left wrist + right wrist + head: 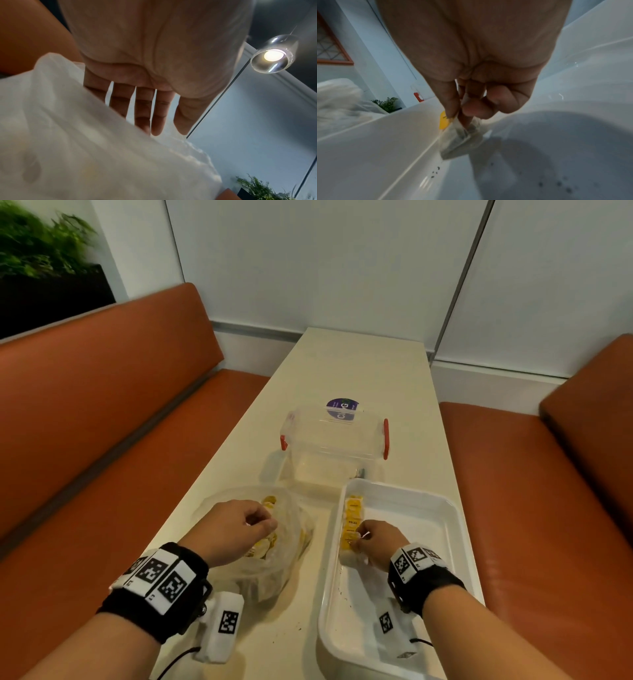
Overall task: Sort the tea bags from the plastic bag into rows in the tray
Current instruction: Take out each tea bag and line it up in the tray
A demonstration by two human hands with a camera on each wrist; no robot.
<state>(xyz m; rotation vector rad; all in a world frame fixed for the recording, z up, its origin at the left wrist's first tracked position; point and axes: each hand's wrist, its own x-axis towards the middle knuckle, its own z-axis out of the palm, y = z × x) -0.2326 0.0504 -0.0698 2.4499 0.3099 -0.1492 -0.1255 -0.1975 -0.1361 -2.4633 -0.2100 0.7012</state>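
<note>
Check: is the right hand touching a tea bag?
Touching. The right wrist view shows the right hand pinching a tea bag low inside the white tray.

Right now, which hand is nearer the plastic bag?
Left. The left hand hovers over the plastic bag; the right hand is apart from it, inside the tray, pinching a tea bag.

I see a long cream worktop (356,371) carrying the plastic bag (291,546), the white tray (445,508) and a clear lidded container (334,436).
</note>
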